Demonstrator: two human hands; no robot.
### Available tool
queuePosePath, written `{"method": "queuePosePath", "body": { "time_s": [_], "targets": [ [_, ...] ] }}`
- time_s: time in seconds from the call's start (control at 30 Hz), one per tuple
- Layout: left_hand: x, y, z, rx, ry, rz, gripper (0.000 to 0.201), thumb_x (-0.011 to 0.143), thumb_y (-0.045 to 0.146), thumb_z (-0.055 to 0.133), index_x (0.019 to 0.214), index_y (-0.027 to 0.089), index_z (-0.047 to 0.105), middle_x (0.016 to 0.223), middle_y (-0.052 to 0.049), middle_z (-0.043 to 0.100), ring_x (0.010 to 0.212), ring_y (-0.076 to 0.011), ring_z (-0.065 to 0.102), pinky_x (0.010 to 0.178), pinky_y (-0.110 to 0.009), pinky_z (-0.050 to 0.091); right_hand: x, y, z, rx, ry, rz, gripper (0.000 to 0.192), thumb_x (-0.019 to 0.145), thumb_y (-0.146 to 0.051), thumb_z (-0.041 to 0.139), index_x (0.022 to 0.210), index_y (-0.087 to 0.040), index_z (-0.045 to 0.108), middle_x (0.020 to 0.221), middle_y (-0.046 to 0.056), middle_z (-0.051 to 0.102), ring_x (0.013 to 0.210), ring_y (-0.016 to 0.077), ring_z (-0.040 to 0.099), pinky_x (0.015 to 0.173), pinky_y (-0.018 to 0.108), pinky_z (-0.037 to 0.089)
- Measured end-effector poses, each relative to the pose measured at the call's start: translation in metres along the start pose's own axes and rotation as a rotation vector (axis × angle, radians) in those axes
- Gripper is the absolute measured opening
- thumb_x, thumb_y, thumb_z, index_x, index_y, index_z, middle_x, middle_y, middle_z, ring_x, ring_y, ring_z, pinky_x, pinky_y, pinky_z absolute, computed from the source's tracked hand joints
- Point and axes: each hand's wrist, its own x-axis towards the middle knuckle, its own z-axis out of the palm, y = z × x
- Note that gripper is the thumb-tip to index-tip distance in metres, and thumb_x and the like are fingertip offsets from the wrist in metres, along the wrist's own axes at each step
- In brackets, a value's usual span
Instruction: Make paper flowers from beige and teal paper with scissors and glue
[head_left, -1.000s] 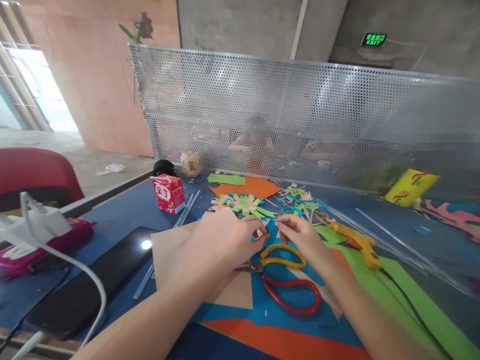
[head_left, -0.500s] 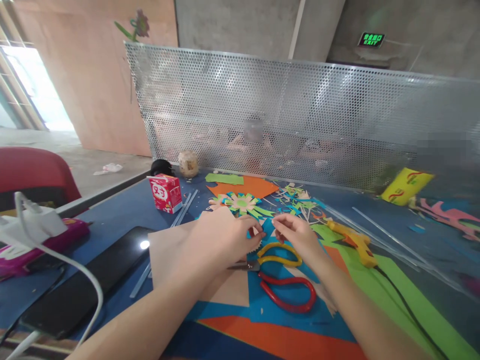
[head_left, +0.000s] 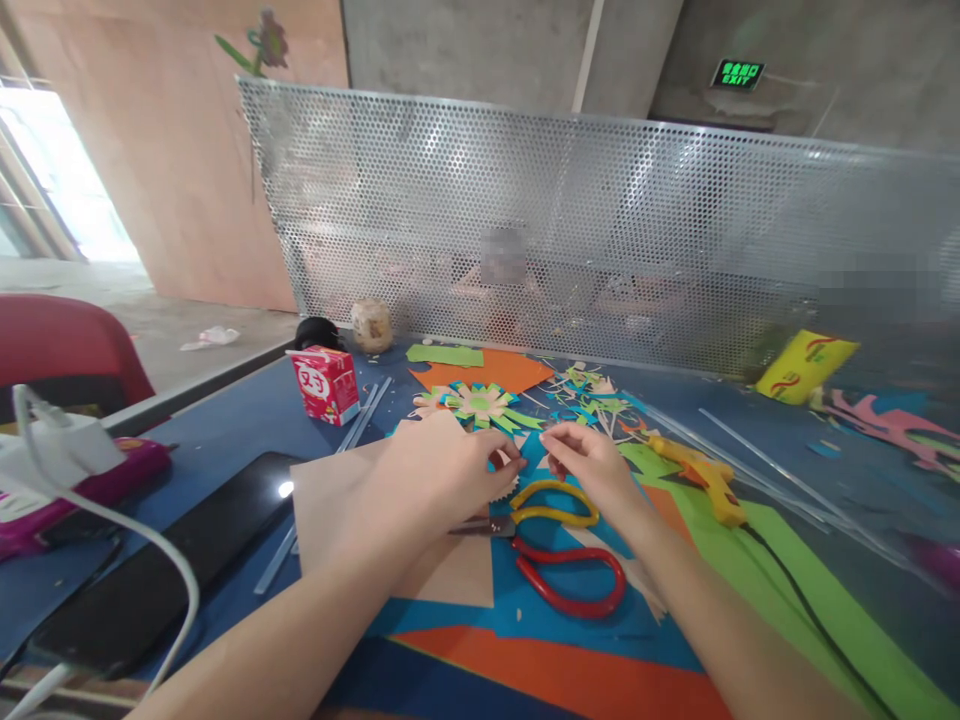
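My left hand [head_left: 469, 470] is closed, its fingers curled round a pale paper strip [head_left: 505, 488] with a fringed, toothed edge; most of the strip is hidden. Just to the right, my right hand [head_left: 589, 462] holds thumb and forefinger pinched together; anything between them is too small to make out. Below both hands lie scissors with one yellow and one red handle [head_left: 570, 596], their blades partly under my left wrist. Pale paper [head_left: 352, 500] and blue paper [head_left: 450, 618] lie beneath. Beyond my hands is a layered paper flower [head_left: 480, 402] in green, pale and blue.
A yellow glue gun [head_left: 705, 478] with a black cord rests on green paper [head_left: 795, 570] at right. Clear sticks [head_left: 757, 460], paper scraps [head_left: 592, 392] and a yellow packet [head_left: 806, 367] lie farther back. A red carton [head_left: 325, 386] and black phone [head_left: 172, 560] are left; a perforated metal screen [head_left: 525, 200] stands behind.
The whole view has shifted slightly, so things sit a little farther left and up. Both hands keep nearly the same pose and place over the papers.
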Motion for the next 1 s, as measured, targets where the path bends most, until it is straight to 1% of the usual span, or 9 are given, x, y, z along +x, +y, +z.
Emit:
{"method": "queuePosePath", "body": {
  "time_s": [0.1,0.27,0.5,0.73,1.0],
  "targets": [
    [-0.0001,-0.0007,0.0003,-0.027,-0.001,0.009,0.026,0.072,0.049,0.054,0.078,0.03,0.071,0.064,-0.004,0.066,0.076,-0.025,0.061,0.061,-0.028,0.043,-0.0007,-0.0015,-0.0007,-0.011,0.005,-0.003,0.027,0.072,-0.045,0.062,0.071,-0.019,0.057,0.051,-0.004,0.054,0.047,0.0109,0.048,0.049,0.024,0.039],
    [-0.0002,-0.0016,-0.0001,-0.084,-0.02,-0.023,0.025,0.069,0.05,0.057,0.076,0.03,0.071,0.061,-0.003,0.065,0.075,-0.0245,0.061,0.061,-0.027,0.043,-0.0011,-0.0014,-0.0007,-0.021,0.015,-0.004,0.028,0.071,-0.046,0.063,0.07,-0.019,0.057,0.05,-0.004,0.052,0.046,0.0107,0.047,0.048,0.024,0.038],
    [0.0011,0.0004,-0.0014,0.008,-0.065,-0.024,0.023,0.071,0.048,0.056,0.076,0.03,0.07,0.058,-0.002,0.066,0.069,-0.023,0.06,0.058,-0.026,0.04,-0.0023,-0.0029,-0.0004,-0.028,0.021,-0.011,0.027,0.073,-0.046,0.062,0.07,-0.02,0.057,0.05,-0.005,0.051,0.047,0.0108,0.047,0.049,0.024,0.038],
    [0.0016,-0.0022,0.001,-0.052,-0.045,-0.037,0.021,0.069,0.046,0.057,0.072,0.03,0.07,0.055,-0.002,0.064,0.068,-0.0227,0.06,0.057,-0.026,0.04,-0.0036,-0.0043,-0.0008,-0.043,0.027,-0.006,0.027,0.073,-0.046,0.062,0.072,-0.019,0.058,0.051,-0.004,0.052,0.048,0.0116,0.048,0.049,0.025,0.04],
    [0.0012,-0.0017,0.0022,-0.057,-0.032,-0.054,0.022,0.071,0.046,0.056,0.073,0.03,0.07,0.053,-0.001,0.064,0.067,-0.0221,0.06,0.057,-0.025,0.041,-0.0015,-0.002,-0.002,-0.05,0.071,-0.012,0.024,0.072,-0.041,0.064,0.076,-0.019,0.058,0.052,-0.004,0.053,0.046,0.011,0.047,0.046,0.025,0.039]
  ]
}}
